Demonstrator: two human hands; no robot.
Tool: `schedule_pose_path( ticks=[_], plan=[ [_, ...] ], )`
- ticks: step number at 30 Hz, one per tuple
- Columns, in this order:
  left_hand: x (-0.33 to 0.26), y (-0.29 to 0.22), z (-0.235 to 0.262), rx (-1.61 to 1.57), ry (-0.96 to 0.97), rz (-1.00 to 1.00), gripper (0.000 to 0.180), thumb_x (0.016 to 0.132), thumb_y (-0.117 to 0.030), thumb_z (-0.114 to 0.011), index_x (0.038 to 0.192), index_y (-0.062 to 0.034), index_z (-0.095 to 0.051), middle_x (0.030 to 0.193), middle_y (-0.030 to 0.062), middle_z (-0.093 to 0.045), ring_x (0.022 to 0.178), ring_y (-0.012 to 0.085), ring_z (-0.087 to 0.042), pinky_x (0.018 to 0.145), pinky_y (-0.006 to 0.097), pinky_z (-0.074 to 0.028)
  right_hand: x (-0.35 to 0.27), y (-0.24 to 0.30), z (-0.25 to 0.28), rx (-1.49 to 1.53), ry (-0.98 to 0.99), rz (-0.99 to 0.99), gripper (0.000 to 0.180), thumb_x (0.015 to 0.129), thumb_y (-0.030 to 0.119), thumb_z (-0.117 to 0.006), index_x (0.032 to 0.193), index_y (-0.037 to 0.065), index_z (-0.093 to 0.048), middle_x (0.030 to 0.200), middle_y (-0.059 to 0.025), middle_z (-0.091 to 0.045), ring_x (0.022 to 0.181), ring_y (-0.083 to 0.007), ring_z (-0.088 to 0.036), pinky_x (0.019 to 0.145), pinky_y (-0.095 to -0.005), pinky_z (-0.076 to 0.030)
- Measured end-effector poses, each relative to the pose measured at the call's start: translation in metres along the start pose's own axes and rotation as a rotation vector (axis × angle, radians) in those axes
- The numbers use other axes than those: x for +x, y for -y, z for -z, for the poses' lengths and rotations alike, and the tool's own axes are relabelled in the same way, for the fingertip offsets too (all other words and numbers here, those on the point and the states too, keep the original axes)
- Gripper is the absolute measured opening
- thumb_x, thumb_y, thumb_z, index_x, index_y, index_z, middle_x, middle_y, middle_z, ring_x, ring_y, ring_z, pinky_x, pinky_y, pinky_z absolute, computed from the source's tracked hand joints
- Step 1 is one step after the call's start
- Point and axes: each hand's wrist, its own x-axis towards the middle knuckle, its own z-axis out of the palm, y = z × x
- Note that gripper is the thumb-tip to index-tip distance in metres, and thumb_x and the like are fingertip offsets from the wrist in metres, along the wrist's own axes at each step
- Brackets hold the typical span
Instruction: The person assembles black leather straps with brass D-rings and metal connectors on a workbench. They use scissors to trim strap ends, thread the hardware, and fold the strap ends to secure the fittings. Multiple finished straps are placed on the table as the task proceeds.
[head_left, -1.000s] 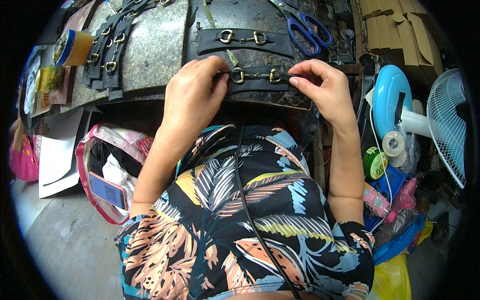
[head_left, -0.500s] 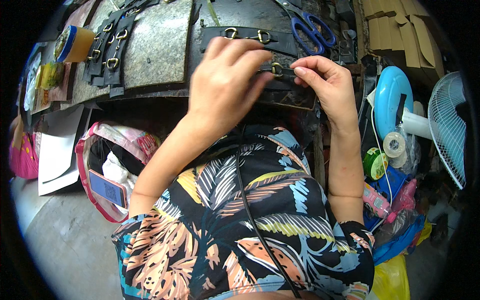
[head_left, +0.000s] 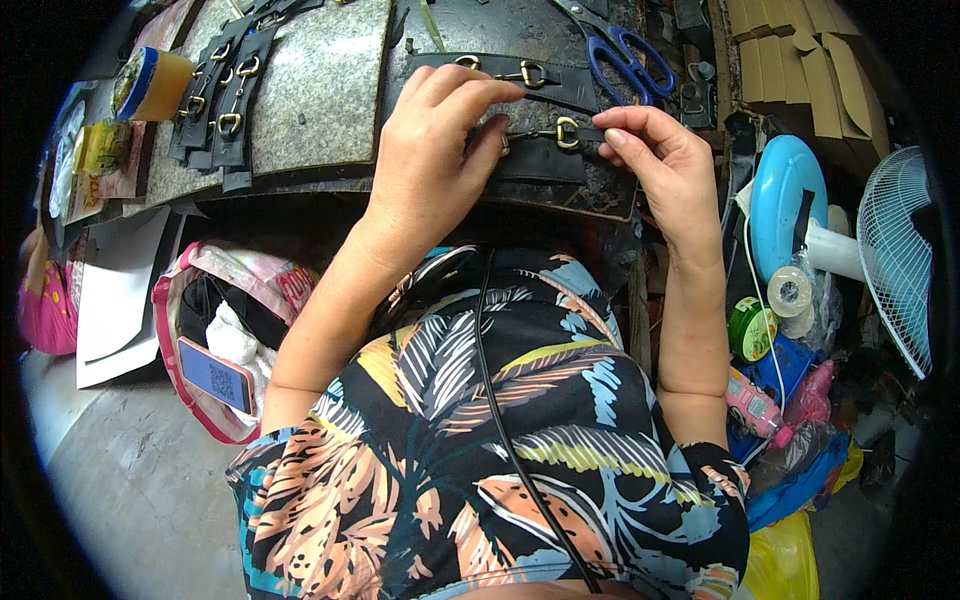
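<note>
A black leather strap (head_left: 548,166) with a brass ring and buckle fittings (head_left: 567,133) lies near the front edge of the dark work board. Its narrow tab end reaches my right hand (head_left: 668,172), whose thumb and forefinger are pinched together on it. My left hand (head_left: 428,150) hovers over the strap's left part with thumb and forefinger apart, hiding that end. Just beyond lies a second black leather strap (head_left: 570,85) with similar brass fittings, partly behind my left fingers.
Blue-handled scissors (head_left: 628,65) lie beyond my right hand. More black straps (head_left: 232,95) and a jar of tan paste (head_left: 160,85) sit on the left on a stone slab (head_left: 320,90). A fan (head_left: 895,260) and cardboard (head_left: 800,75) stand right; a bag with a phone (head_left: 215,375) is below left.
My left hand has drawn slightly left, away from the brass ring, and its thumb and forefinger have parted. More of the near strap shows. My right hand has shifted slightly right, still pinching.
</note>
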Motion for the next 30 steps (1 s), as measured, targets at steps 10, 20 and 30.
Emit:
schedule_pose_path(
  ticks=[10, 20, 30],
  plan=[
    [0.008, -0.022, -0.030, -0.234, 0.073, 0.063, 0.018, 0.084, -0.011, -0.081, 0.097, -0.0023, -0.073, 0.085, 0.0090, -0.068, 0.074, 0.0210, -0.065, 0.065, 0.031, -0.052, -0.006, 0.002, -0.014, -0.081, 0.014, 0.235, 0.026, 0.095, -0.004, -0.057, 0.120, 0.003, -0.058, 0.098, -0.0055, -0.068, 0.092, -0.0121, -0.067, 0.089, -0.0269, -0.053],
    [0.003, -0.023, -0.023, -0.271, 0.083, 0.148, 0.014, 0.088, -0.008, -0.076, 0.100, -0.0007, -0.074, 0.088, 0.0115, -0.073, 0.073, 0.0181, -0.069, 0.066, 0.029, -0.054, -0.001, -0.008, -0.019, 0.138, 0.070, 0.134, 0.015, 0.096, 0.003, -0.067, 0.110, 0.002, -0.061, 0.098, -0.0044, -0.067, 0.094, -0.0093, -0.065, 0.087, -0.0256, -0.054],
    [-0.005, -0.025, -0.026, -0.291, 0.031, 0.228, 0.011, 0.089, -0.006, -0.072, 0.097, 0.0010, -0.069, 0.083, 0.0088, -0.069, 0.070, 0.0124, -0.062, 0.063, 0.027, -0.050, -0.010, 0.006, -0.026, -0.246, -0.037, 0.238, 0.020, 0.085, -0.009, -0.063, 0.099, 0.003, -0.055, 0.086, 0.0000, -0.058, 0.079, -0.0070, -0.058, 0.074, -0.0218, -0.049]
  ],
)
